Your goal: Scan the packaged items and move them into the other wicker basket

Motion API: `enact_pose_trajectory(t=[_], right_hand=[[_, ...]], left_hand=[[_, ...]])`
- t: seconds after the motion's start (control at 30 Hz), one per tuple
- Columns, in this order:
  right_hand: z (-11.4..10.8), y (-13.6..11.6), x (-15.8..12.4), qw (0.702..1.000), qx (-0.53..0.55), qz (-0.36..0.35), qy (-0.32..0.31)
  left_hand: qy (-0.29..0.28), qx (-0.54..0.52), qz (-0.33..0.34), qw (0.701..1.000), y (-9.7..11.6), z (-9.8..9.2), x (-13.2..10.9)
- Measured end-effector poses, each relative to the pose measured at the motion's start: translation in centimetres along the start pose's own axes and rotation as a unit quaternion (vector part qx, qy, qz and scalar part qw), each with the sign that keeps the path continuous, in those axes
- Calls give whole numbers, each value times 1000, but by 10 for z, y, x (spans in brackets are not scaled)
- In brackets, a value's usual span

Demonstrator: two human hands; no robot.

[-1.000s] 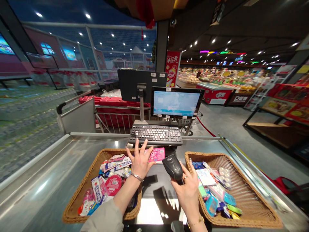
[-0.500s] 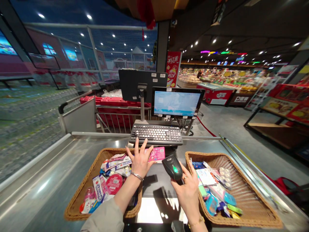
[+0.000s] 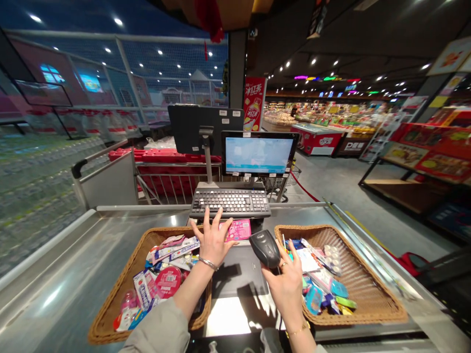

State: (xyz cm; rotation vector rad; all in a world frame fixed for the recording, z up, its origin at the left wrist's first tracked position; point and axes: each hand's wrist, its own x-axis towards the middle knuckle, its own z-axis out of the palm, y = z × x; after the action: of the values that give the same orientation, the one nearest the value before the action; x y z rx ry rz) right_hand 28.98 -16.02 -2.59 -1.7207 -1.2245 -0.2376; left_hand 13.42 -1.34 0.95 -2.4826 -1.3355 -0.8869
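My left hand (image 3: 214,243), fingers spread at the tips, pinches a flat pink packet (image 3: 241,229) by its left end. A small barcode label shows on the packet's upper side. My right hand (image 3: 285,289) grips a black handheld barcode scanner (image 3: 264,248), whose head points toward the packet, with a small gap between them. Beneath my left forearm stands a wicker basket (image 3: 135,261) of mixed small goods, including a round red-pink tub (image 3: 168,281). Beside my right hand, another wicker basket (image 3: 371,279) holds small colourful packets and a pack of white round pieces (image 3: 331,259).
Just past the packet lies a black keyboard (image 3: 231,201). Behind it stand a lit screen (image 3: 259,156) and a dark monitor back (image 3: 187,130). Both baskets rest on a metal counter (image 3: 55,289). Beyond are a cart panel (image 3: 108,181) and, at right, a shelf rack (image 3: 415,189).
The scanner's green light has gone off. The whole view has swung slightly to the right. My left hand keeps its hold on the pink packet, and my right hand keeps the scanner.
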Motion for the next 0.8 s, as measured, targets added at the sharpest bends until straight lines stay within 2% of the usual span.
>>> enact_pose_trajectory(t=[0.13, 0.57, 0.8], right_hand=[[-9, 8, 0, 999, -13, 31, 17], [-48, 43, 3, 982, -68, 108, 141], [-63, 54, -2, 969, -87, 164, 165]], left_hand=[[-5, -9, 18, 1000, 10, 4, 5], [-28, -52, 73, 996, 57, 16, 22], [-33, -78, 106, 991, 82, 24, 28]])
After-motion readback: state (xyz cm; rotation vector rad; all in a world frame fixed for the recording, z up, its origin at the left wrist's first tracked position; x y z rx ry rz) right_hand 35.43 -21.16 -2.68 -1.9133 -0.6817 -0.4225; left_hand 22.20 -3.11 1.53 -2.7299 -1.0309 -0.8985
